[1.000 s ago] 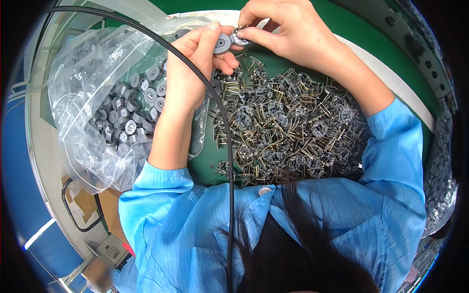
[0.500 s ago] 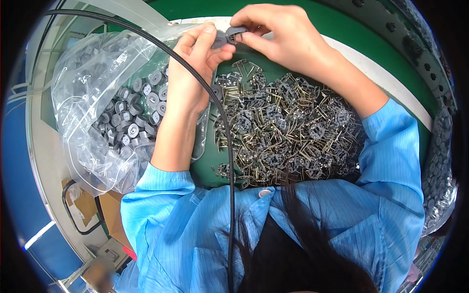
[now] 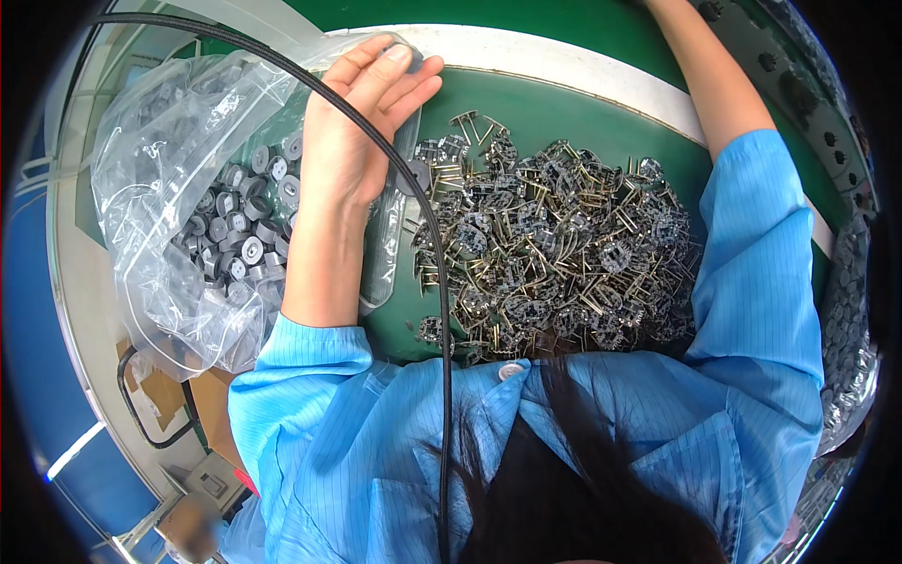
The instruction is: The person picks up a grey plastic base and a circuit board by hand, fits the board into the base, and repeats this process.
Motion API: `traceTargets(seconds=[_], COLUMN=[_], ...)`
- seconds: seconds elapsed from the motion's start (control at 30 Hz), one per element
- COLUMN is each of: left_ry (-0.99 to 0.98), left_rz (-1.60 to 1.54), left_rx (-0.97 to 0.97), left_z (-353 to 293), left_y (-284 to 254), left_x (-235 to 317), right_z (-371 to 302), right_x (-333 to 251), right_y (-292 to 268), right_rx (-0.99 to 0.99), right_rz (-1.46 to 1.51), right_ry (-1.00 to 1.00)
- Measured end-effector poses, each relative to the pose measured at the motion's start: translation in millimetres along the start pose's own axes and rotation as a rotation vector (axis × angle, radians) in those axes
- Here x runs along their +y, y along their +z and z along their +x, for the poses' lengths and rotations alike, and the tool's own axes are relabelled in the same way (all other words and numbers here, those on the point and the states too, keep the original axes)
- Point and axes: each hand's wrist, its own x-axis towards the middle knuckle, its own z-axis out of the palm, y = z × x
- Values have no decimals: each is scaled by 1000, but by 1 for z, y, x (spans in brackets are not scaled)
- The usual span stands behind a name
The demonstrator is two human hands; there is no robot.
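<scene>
Left hand (image 3: 362, 132) is up at the far side of the green work surface (image 3: 564, 103), fingers stretched out and loosely together, resting on the top edge of the clear plastic bag (image 3: 160, 179). It isn't clamped on anything I can make out, though a grey disc (image 3: 413, 176) peeks out just below the palm. The bag slumps along the left edge, full of small round grey parts (image 3: 240, 240); these look hard and light, easy to pinch by the rim one at a time, and the film is soft and slippery, so I'd say it will slide if tugged. The right hand is out of sight: the right forearm (image 3: 714, 85) runs off past the far edge, so I cannot tell what it's doing. In the middle sits a big heap of pronged metal pieces (image 3: 554, 254), tangled and springy-looking; best lifted by the body, not the thin legs. A black cable (image 3: 427, 235) dangles across the view.
</scene>
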Motion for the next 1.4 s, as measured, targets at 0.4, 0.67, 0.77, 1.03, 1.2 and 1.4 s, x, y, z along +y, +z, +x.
traceTargets(seconds=[0.4,0.67,0.77,1.03,1.2,1.4], left_ry=[181,41,-85,100,178,81], left_rz=[-160,73,88,593,594,623], left_rx=[47,-95,-159,-206,-123,-143], left_z=[-2,-2,-6,-5,-6,-10], left_y=[9,-4,-3,6,6,7], left_x=[-12,0,-1,-14,-16,-16], right_z=[-81,-116,-117,-100,-105,-108], right_x=[-57,-58,-71,-43,-68,-79], right_y=[160,171,165,154,164,195], right_rx=[-249,-317,-308,-270,-200,-175], right_rz=[-282,-834,-860,-798,-549,-361], right_ry=[58,-126,70,-546,20,-31])
